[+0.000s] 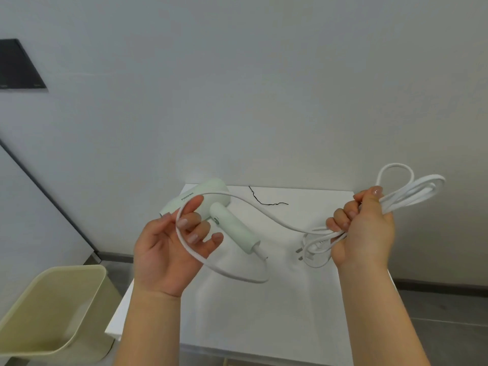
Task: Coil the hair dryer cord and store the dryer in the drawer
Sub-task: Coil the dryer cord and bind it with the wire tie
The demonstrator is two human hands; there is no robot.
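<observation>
White table (290, 299) against a plain grey wall (237, 88) was what I got on my feed; the pale green hair dryer (232, 228) lay on its side near the table's far left corner, handle pointing back toward the camera; its white cord (264, 210) looped across the left hand (163, 254), fingers loose and half bent, not clamping anything; the right hand (364, 228) was clenched round a bundle of cord loops, plug (301, 253) dangling just below it; a cream bin (52, 313) sat on the floor, left side.
</observation>
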